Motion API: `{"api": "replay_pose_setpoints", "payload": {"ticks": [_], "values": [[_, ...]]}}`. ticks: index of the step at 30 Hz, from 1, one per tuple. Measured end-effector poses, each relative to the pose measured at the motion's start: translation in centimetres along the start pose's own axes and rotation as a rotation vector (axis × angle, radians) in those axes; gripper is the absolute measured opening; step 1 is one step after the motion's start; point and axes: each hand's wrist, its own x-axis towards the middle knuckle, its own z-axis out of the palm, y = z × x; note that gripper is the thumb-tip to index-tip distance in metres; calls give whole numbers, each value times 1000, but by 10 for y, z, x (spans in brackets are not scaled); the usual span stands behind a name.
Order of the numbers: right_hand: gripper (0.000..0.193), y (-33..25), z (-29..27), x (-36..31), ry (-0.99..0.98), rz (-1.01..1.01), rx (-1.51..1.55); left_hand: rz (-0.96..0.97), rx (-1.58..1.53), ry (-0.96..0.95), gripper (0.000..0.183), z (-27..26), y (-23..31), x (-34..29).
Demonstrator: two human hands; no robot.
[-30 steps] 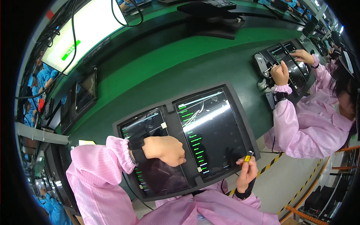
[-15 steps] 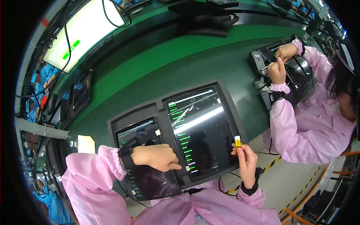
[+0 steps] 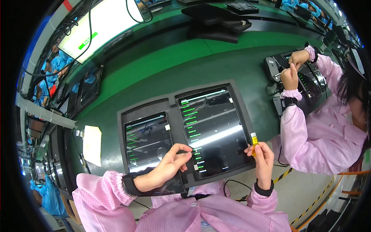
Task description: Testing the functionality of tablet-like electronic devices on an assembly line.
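Although the smaller tablet point(image 3: 147, 135) and the larger tablet point(image 3: 216, 125) already lie face up in the dark tray point(image 3: 237, 112), lit with lists of green lines, the work looks only part done: the small yellow piece point(image 3: 254, 140) is attached to neither. The right hand point(image 3: 263, 160) has it pinched just beside the larger tablet's right edge. The left hand point(image 3: 167, 166) has its grip slightly open near that tablet's left edge, nothing visible inside; whether either list is complete, I cannot tell

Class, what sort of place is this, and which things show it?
Probably an electronics factory line: tablets in a tray, a long green bench, and a pink-smocked co-worker beside it.
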Motion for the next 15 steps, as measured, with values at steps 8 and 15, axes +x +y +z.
{"api": "replay_pose_setpoints", "payload": {"ticks": [8,15], "values": [[23,6,-10,-42,79,-80,-5,12,150,-219,32,6,-1,-31],[14,75,49,-106,389,-650,-64,736,1032,962,42,-186,0,-101]]}}
